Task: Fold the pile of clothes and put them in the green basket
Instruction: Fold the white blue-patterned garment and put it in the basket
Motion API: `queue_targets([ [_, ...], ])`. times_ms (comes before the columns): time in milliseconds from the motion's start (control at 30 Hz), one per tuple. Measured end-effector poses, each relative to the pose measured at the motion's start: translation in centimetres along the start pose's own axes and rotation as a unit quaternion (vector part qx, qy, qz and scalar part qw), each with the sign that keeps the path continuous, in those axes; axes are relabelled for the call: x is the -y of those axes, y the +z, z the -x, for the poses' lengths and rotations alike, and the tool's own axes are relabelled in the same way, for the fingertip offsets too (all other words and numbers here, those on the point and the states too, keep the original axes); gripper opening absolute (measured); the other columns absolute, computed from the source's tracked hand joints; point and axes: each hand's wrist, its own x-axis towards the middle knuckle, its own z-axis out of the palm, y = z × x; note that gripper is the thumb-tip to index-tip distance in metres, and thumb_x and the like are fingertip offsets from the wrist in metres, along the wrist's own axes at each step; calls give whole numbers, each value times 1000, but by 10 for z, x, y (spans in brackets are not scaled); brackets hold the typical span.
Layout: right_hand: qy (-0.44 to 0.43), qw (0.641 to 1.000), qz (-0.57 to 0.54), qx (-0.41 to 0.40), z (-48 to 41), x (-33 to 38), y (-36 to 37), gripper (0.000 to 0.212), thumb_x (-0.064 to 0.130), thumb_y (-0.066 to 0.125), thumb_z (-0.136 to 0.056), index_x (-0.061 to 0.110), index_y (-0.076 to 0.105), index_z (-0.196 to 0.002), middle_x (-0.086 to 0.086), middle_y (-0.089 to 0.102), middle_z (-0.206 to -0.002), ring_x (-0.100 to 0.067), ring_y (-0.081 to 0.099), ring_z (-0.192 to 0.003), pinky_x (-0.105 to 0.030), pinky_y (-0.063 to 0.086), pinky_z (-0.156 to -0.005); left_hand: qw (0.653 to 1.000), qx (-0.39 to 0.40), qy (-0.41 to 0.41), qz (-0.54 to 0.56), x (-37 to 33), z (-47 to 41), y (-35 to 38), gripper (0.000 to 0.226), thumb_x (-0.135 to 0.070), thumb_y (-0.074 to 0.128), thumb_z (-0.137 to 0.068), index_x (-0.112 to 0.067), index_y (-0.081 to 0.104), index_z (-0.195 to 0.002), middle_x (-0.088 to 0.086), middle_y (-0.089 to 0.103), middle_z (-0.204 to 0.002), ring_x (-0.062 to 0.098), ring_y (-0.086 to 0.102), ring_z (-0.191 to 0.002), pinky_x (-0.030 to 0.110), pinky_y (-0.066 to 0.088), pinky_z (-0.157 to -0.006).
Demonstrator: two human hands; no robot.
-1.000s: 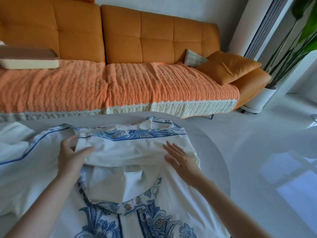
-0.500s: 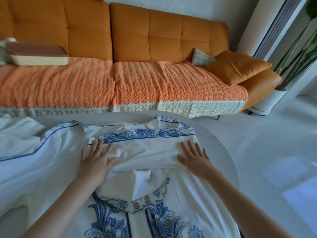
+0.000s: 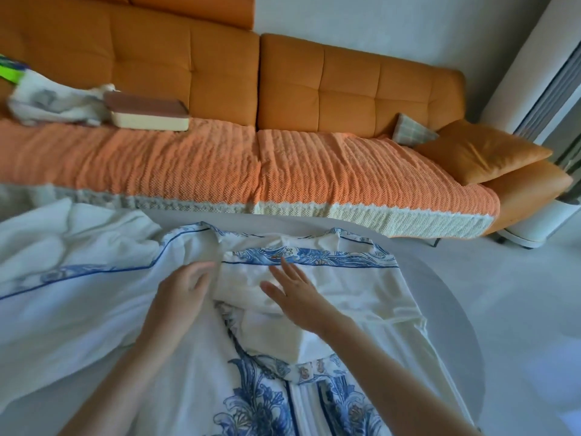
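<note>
A white garment with blue floral trim (image 3: 355, 297) lies spread on a round white table (image 3: 452, 313). Its upper part is folded over toward me. My left hand (image 3: 182, 294) lies on the cloth at the fold's left end with fingers loosely bent. My right hand (image 3: 295, 294) rests flat with straight fingers on the folded part near its middle. More white cloth (image 3: 72, 247) is bunched at the left of the table. A sliver of the green basket (image 3: 9, 72) shows at the far left on the sofa, with patterned white clothes (image 3: 53, 102) beside it.
An orange sofa (image 3: 314, 99) with a knitted orange cover stands right behind the table. A brown and cream box (image 3: 147, 111) lies on its seat. An orange cushion (image 3: 481, 149) and a checked one sit at the right end. A white standing unit (image 3: 534, 67) is at right.
My right hand has slid left from the fold's right end to its middle. My left hand moved slightly. My view has shifted left, bringing in the basket and clothes on the sofa.
</note>
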Motion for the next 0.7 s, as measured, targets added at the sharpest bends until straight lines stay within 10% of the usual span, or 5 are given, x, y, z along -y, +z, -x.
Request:
queue_targets([
  [167, -87, 996, -19, 30, -24, 89, 36, 57, 44, 36, -98, 21, 24, -148, -5, 11, -158, -24, 18, -143, -39, 17, -116, 979, -87, -108, 150, 40, 39, -81, 24, -6, 50, -93, -23, 64, -84, 4, 70, -89, 3, 65, -72, 8, 46, -63],
  [367, -130, 988, -37, 81, -35, 162, 81, 59, 45, 36, -98, 25, 14, -150, -3, 13, -157, -22, 17, -144, -37, 12, -117, 874, -93, -309, 363, 70, 92, -129, 14, -10, 45, -96, -5, 55, -104, 12, 63, -82, 11, 65, -47, 24, 53, -46],
  [533, -184, 982, -28, 33, -35, 200, 93, 60, 38, 43, -97, 27, 16, -150, -4, 17, -156, -26, 18, -142, -39, 19, -116, 786, -118, -345, 499, 83, 121, -150, 19, -13, 40, -98, -4, 45, -114, 27, 54, -110, 31, 64, -70, 32, 55, -50],
  [700, -253, 966, -30, -51, -32, 247, 91, 52, 25, 52, -95, 22, 35, -144, -5, 29, -149, -26, 23, -135, -36, 25, -111, 750, -227, -292, 549, 78, 130, -153, 17, -8, 44, -97, -8, 41, -114, 15, 50, -109, 35, 50, -105, 45, 46, -90],
])
